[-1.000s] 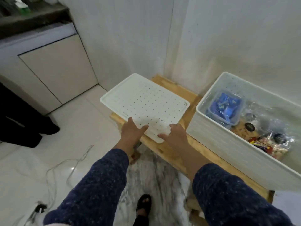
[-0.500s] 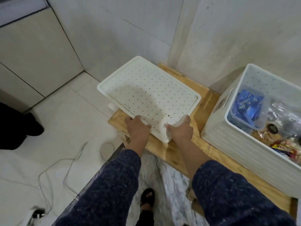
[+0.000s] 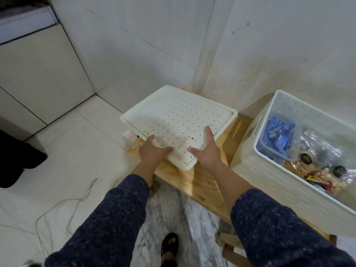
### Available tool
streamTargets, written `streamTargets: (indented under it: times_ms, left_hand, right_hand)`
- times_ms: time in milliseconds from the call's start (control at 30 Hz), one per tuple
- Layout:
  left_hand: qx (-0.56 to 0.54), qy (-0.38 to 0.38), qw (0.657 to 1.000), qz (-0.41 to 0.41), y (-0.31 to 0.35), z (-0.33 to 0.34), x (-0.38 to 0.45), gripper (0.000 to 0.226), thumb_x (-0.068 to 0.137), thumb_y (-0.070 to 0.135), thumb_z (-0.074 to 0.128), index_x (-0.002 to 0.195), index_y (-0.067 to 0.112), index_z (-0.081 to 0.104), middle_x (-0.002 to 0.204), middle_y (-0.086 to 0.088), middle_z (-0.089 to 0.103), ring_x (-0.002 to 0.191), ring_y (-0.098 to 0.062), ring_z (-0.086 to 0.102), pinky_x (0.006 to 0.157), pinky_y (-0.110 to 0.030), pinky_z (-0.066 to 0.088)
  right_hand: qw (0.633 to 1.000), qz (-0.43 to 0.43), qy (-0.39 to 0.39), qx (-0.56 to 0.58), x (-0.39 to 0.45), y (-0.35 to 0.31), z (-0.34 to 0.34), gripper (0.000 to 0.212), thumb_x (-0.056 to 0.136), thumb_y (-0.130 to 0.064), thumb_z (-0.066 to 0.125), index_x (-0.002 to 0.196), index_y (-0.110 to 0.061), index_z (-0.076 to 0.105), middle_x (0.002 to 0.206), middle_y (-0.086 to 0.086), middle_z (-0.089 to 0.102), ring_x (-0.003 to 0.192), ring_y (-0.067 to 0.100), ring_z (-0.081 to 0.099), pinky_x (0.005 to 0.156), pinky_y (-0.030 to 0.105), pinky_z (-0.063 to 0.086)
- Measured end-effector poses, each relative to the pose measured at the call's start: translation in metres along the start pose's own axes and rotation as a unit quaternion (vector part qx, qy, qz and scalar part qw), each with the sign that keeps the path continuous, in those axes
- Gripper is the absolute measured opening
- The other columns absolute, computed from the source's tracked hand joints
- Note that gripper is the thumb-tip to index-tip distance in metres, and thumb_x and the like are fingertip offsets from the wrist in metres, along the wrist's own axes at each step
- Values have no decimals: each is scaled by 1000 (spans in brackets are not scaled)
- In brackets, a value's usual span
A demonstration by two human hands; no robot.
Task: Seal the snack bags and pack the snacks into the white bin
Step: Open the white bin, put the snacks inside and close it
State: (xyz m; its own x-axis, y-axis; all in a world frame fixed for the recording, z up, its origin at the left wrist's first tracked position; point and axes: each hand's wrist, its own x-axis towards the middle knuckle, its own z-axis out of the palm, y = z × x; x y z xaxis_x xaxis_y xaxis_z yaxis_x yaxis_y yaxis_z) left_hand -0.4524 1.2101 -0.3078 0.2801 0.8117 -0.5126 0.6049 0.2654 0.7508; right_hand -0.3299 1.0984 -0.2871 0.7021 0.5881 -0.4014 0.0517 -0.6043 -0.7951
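Partly cropped white bin, right.

Matt white perforated plastic lid; unvarnished pale wood bench; ribbed white plastic bin; glossy floor tiles.

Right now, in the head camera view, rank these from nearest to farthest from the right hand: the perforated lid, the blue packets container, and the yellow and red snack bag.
1. perforated lid: under the right hand, touching it.
2. blue packets container: to its right, at the white bin's near end.
3. yellow and red snack bag: farther right, deeper along the bin.
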Motion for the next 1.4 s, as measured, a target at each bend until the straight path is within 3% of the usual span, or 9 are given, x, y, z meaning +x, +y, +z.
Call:
streamTargets:
  times_ms: [233,467,567,933,1033,1167,1400]
  left_hand:
    - [-45,61,997,-4,22,-22,-26,104,62,50,82,147,25,27,150,-10,34,137,-33,31,106,-45,36]
    - [-88,91,991,53,66,-19,-80,113,61,45,85,150,26,18,149,-18,22,138,-34,28,108,-45,34]
    - [-86,80,990,84,81,12,-113,118,60,46,85,151,22,14,153,-19,17,142,-34,21,112,-46,30]
    - [-18,51,993,107,83,200,-247,129,56,51,85,152,19,4,154,-19,12,142,-33,20,107,-42,34]
    - [-2,50,991,122,82,235,-270,130,58,54,83,152,21,0,156,-20,8,145,-33,15,111,-42,31]
    - [15,45,989,138,86,266,-290,126,61,57,80,152,23,1,156,-18,3,142,-33,22,109,-40,32]
    - [61,43,986,150,90,282,-295,120,65,61,75,152,25,-1,157,-16,-2,144,-32,18,112,-42,27]
  right_hand:
    - [993,-91,-16,-69,-23,-41,-37,100,80,-23,73,152,-29,3,157,-4,24,142,24,29,110,30,30]
    - [980,-164,20,-112,-54,-48,-122,98,80,-30,73,152,-20,8,158,-1,19,145,21,22,115,30,21]
    - [979,-161,47,-116,-72,-29,-172,96,80,-30,73,151,-20,10,158,0,21,145,23,22,116,36,22]
    - [981,-76,83,-160,-135,115,-352,89,79,-38,72,149,-12,23,154,5,31,141,24,31,113,32,26]
    - [981,-59,96,-156,-138,147,-381,89,80,-39,71,150,-14,22,154,5,32,141,24,31,112,31,27]
    - [973,-37,113,-196,-136,174,-405,86,83,-47,64,149,-12,22,154,6,33,142,24,31,112,30,26]
    - [981,-30,136,-136,-129,194,-414,87,81,-45,68,148,-13,25,149,15,37,139,31,33,111,36,29]
